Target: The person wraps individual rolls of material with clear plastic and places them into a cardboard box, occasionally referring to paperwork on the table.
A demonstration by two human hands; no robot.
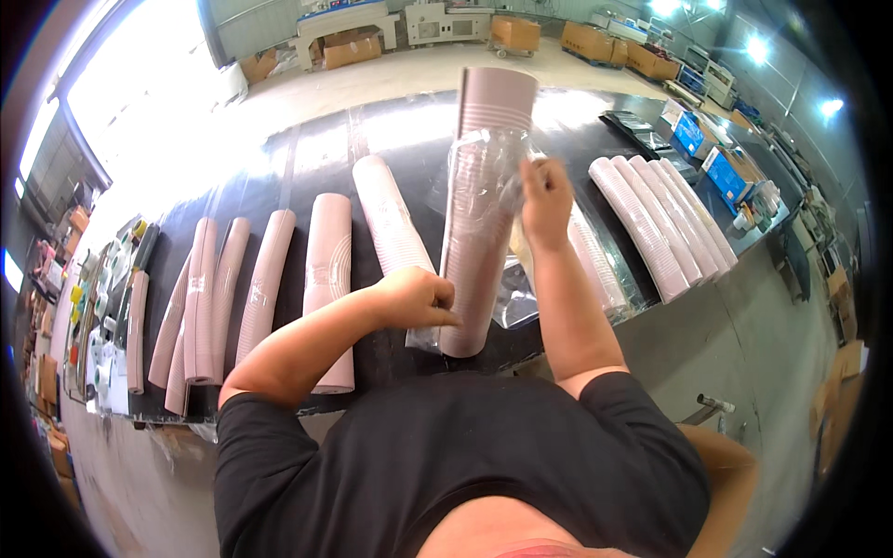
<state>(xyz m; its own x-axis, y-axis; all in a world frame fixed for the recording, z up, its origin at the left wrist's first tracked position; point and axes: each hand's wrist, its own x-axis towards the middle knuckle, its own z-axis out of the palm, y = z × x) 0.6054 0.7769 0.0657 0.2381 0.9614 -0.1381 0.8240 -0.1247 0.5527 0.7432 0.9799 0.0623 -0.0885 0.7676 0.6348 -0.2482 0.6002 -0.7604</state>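
Observation:
A large pink ribbed mat roll (498, 93) stands tilted before me at the table's near edge. Clear plastic film (484, 167) wraps its middle, and its top end is bare. My right hand (547, 203) is closed on this film at the roll's upper right side. Low on the roll's left edge, my left hand (416, 298) is closed with its fingertips against the roll; whether it pinches film there I cannot tell. Just left, another pink roll (386, 200) lies on the table. To the right, a roll in clear film (595, 265) lies partly behind my right forearm.
Several pink rolls (265, 279) lie along the left of the dark table (330, 153); several more (665, 223) sit side by side at right. Tape rolls (102, 307) crowd the left end. Blue boxes (726, 177) stand at the far right. A metal tube end (714, 404) sticks out near my right.

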